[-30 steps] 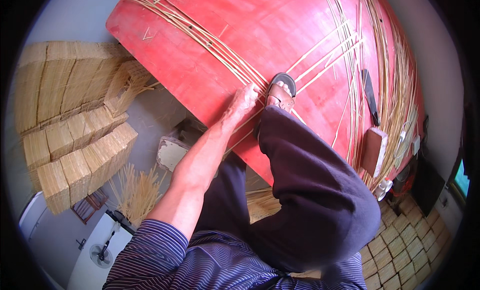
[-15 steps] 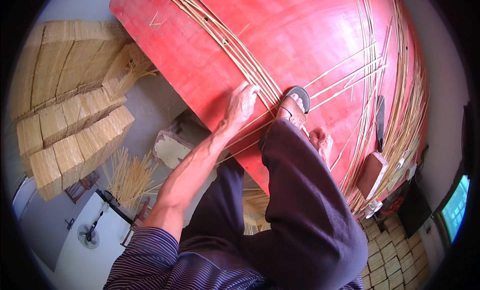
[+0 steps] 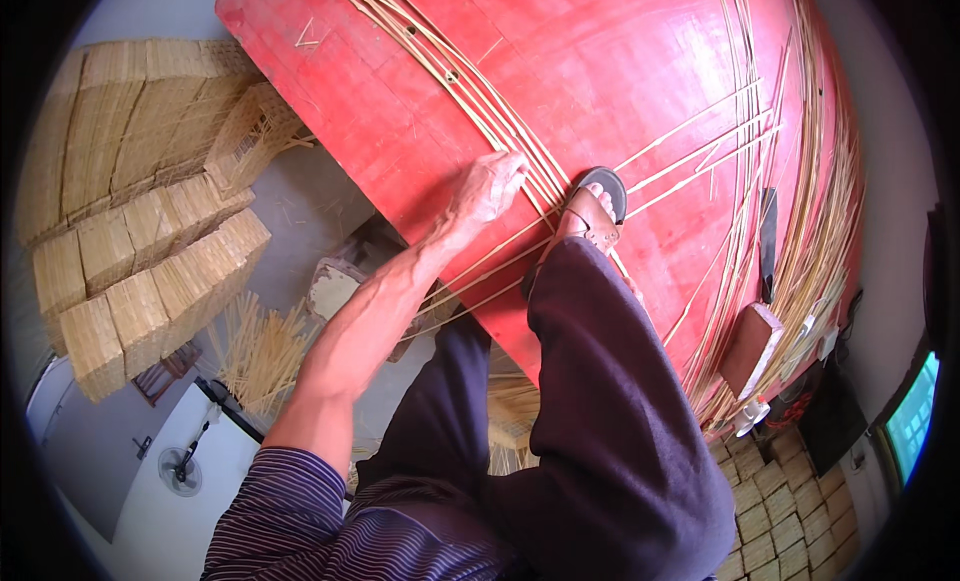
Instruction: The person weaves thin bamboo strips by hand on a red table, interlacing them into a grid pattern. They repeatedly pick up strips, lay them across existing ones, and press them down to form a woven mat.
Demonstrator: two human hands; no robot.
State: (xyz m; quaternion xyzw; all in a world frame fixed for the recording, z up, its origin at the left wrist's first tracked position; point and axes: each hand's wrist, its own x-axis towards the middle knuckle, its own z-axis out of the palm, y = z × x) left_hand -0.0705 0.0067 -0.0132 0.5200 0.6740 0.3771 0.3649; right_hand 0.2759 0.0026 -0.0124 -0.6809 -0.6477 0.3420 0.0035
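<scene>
On the red board (image 3: 400, 131), long pale bamboo strips (image 3: 455, 81) run diagonally, crossed by other strips (image 3: 680, 159) beside my sandaled foot (image 3: 595, 206), which presses down where they meet. My left hand (image 3: 485, 189) is at the diagonal group, left of the foot, its fingers curled and pinched on the strips. My right hand (image 3: 632, 289) is almost wholly behind my raised leg (image 3: 610, 381), on the board right of the foot; its fingers are hidden.
A dark flat blade (image 3: 768, 241), a brick-like block (image 3: 750, 349) and a dense strip bundle (image 3: 820, 231) line the board's right. Stacks of woven pieces (image 3: 130, 141), loose strips (image 3: 260, 356) and a fan (image 3: 180, 469) are at left, a lit screen (image 3: 912, 411) far right.
My left hand has moved a little up the strips, away from my foot. My right hand appeared right of the leg half a second ago and is now mostly hidden again.
</scene>
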